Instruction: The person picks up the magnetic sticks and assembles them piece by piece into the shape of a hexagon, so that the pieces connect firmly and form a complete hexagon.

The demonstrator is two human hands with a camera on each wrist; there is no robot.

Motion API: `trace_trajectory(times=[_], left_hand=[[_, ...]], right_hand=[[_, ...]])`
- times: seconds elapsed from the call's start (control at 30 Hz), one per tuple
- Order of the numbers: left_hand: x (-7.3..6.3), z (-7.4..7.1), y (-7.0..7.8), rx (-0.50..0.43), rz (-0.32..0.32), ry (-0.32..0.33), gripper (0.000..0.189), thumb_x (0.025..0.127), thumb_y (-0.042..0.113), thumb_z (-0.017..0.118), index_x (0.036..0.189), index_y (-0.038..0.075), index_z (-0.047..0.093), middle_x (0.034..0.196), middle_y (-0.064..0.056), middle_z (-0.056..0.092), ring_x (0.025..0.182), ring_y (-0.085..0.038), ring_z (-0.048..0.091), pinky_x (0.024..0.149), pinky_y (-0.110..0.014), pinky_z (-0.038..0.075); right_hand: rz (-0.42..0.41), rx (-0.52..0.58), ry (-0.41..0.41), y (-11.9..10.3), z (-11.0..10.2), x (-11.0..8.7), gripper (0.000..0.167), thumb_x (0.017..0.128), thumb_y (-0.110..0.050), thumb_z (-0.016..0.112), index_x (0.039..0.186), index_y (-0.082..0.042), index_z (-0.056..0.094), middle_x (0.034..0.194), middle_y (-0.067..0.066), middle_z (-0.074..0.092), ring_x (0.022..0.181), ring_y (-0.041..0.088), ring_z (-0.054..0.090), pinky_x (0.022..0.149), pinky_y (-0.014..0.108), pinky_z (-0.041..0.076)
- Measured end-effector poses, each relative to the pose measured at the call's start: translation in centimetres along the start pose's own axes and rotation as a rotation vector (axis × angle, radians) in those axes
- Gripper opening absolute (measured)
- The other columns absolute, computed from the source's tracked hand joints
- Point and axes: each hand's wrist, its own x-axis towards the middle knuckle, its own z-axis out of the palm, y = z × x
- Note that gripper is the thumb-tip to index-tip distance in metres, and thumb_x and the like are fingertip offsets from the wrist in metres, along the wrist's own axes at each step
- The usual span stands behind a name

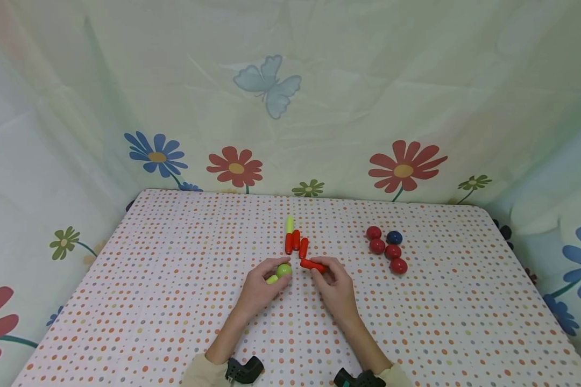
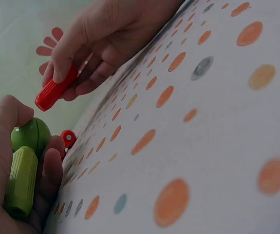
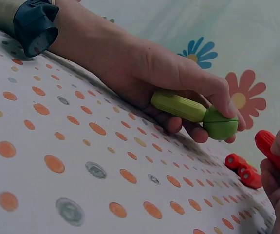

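My left hand (image 1: 263, 287) holds a green ball (image 1: 283, 270) between thumb and fingers, with a yellow-green ridged rod (image 3: 178, 106) joined end-on to it and lying along the palm. Opposite it, my right hand (image 1: 336, 287) pinches a red ridged rod (image 1: 312, 265), one end pointing towards the green ball. A gap separates that rod from the ball. Just beyond both hands, more red rods (image 1: 296, 240) lie on the table, and a yellow-green rod (image 1: 289, 224) lies end to end with one of them.
Right of the hands, several red balls (image 1: 377, 246) and one dark blue ball (image 1: 394, 237) sit close together. A dotted cloth (image 1: 174, 301) covers the table, whose far edge meets a flowered curtain (image 1: 348, 107).
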Motion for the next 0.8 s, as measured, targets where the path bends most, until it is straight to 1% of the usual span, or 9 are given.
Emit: trace_trajectory(times=[0.1, 0.33, 0.47, 0.6, 0.7, 0.8], left_hand=[[0.0, 0.0, 0.0, 0.019, 0.009, 0.004, 0.037, 0.090, 0.022, 0.069, 0.126, 0.016, 0.065, 0.127, 0.002, 0.062, 0.101, -0.011, 0.062, 0.081, -0.019, 0.052], [-0.1, 0.0, 0.1, 0.031, 0.016, 0.008, 0.036, 0.090, 0.024, 0.069, 0.124, 0.016, 0.066, 0.124, -0.001, 0.062, 0.098, -0.010, 0.060, 0.080, -0.018, 0.051], [0.0, 0.0, 0.2, 0.043, 0.021, 0.019, 0.035, 0.089, 0.024, 0.070, 0.123, 0.017, 0.067, 0.124, 0.001, 0.062, 0.099, -0.011, 0.059, 0.085, -0.019, 0.051], [0.1, 0.0, 0.1, 0.064, 0.030, 0.028, 0.036, 0.087, 0.025, 0.072, 0.122, 0.018, 0.067, 0.121, 0.002, 0.063, 0.099, -0.009, 0.060, 0.088, -0.021, 0.051], [0.1, -0.1, 0.1, 0.087, 0.031, 0.036, 0.037, 0.087, 0.028, 0.073, 0.123, 0.021, 0.068, 0.117, 0.002, 0.064, 0.096, -0.008, 0.060, 0.087, -0.020, 0.051], [0.0, -0.1, 0.1, 0.094, 0.035, 0.038, 0.038, 0.087, 0.030, 0.073, 0.123, 0.021, 0.067, 0.114, 0.001, 0.064, 0.095, -0.008, 0.059, 0.085, -0.019, 0.052]], right_hand=[[0.006, 0.011, -0.014, 0.0, 0.0, -0.1, 0.023, 0.090, -0.003, 0.065, 0.111, -0.010, 0.066, 0.111, 0.005, 0.064, 0.095, 0.009, 0.062, 0.081, 0.011, 0.051], [-0.020, 0.021, -0.046, 0.0, 0.1, -0.2, 0.022, 0.089, -0.003, 0.066, 0.110, -0.010, 0.066, 0.110, 0.006, 0.064, 0.090, 0.004, 0.061, 0.076, 0.013, 0.052], [-0.018, 0.035, -0.067, -0.1, 0.1, -0.2, 0.022, 0.089, -0.003, 0.066, 0.111, -0.010, 0.066, 0.112, 0.006, 0.064, 0.095, 0.011, 0.062, 0.079, 0.012, 0.052], [0.006, 0.037, -0.092, -2.1, -0.1, -0.5, 0.022, 0.089, 0.002, 0.064, 0.111, -0.002, 0.066, 0.113, 0.012, 0.063, 0.101, 0.020, 0.063, 0.084, 0.012, 0.051], [0.009, 0.028, -0.111, -3.6, -0.4, -0.7, 0.023, 0.089, 0.004, 0.062, 0.112, 0.004, 0.064, 0.113, 0.016, 0.063, 0.098, 0.022, 0.062, 0.081, 0.012, 0.051], [-0.007, 0.029, -0.129, -3.8, -0.5, -0.7, 0.023, 0.090, 0.004, 0.062, 0.113, 0.003, 0.063, 0.113, 0.016, 0.063, 0.097, 0.021, 0.063, 0.080, 0.013, 0.052]])
